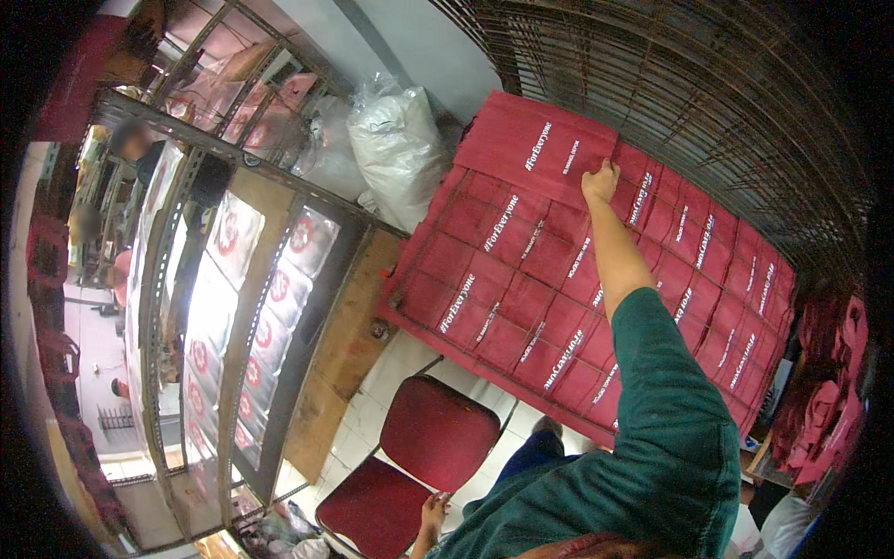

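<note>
My right hand (601, 181) reaches far forward and grips the lower right corner of a red fabric bag (535, 144) with white print. That bag lies on top of several overlapping rows of similar red bags (521, 298) spread over a sloping wire rack. My green sleeve (666, 410) runs across the lower rows. My left hand (434, 511) hangs low by the front edge of a red padded chair (438, 433), fingers loose and nothing in it.
Metal shelving (251, 279) on the left holds flat packets with red and white print. A stuffed white plastic sack (396, 140) stands behind it. A wire mesh panel (708, 102) rises at the upper right. Loose red fabric (829, 391) is heaped at the right. The floor (391, 373) is white tile.
</note>
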A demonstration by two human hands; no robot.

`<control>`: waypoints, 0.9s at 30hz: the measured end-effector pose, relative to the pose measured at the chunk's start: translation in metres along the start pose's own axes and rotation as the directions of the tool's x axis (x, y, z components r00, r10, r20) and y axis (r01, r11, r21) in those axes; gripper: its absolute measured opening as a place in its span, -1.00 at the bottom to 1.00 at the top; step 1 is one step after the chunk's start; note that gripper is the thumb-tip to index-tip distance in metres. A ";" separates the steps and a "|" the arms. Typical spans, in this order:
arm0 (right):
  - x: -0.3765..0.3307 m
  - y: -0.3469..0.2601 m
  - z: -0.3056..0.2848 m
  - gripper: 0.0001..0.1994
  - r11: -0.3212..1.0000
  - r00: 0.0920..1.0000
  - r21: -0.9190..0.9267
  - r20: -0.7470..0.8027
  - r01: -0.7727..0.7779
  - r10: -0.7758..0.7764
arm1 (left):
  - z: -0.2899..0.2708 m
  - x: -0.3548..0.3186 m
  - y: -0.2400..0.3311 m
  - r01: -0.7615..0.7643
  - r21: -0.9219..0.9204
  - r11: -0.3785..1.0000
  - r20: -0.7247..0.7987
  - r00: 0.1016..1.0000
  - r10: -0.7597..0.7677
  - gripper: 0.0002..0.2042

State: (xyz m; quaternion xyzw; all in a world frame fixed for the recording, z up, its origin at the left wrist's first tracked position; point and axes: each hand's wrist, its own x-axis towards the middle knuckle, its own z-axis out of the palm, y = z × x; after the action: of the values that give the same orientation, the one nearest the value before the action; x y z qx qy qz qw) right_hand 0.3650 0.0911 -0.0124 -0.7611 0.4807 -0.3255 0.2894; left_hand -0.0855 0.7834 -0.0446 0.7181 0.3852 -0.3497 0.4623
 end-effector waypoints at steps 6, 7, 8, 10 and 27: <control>-0.046 -0.038 -0.073 -0.46 0.999 0.993 -0.016 -0.105 0.049 -0.050 | 0.003 0.003 -0.013 -0.072 -0.036 0.997 -0.017 0.997 0.071 -0.68; -0.054 -0.027 -0.084 -0.47 0.986 0.985 0.081 -0.107 0.143 -0.134 | 0.005 0.006 -0.015 -0.098 -0.028 0.995 -0.009 0.995 0.098 -0.68; -0.063 -0.012 -0.100 -0.48 0.957 0.969 0.169 -0.119 0.234 -0.216 | 0.008 0.010 -0.017 -0.124 -0.017 0.992 0.007 0.992 0.124 -0.69; -0.089 0.021 -0.148 -0.53 0.943 0.975 0.251 -0.016 0.221 -0.224 | 0.017 0.019 -0.016 -0.152 0.053 0.987 0.030 0.988 0.151 -0.69; -0.143 0.333 -0.758 -0.62 0.836 0.575 -0.396 -0.809 -0.380 -0.122 | 0.126 0.039 -0.001 -0.313 0.093 0.945 0.479 0.846 0.233 -0.76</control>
State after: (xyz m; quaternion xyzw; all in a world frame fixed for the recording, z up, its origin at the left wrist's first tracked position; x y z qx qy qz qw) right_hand -0.4488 0.0022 0.1762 -0.5372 0.6849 -0.4656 -0.1595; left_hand -0.0870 0.6753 -0.1197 0.6979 0.1269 -0.4721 0.5234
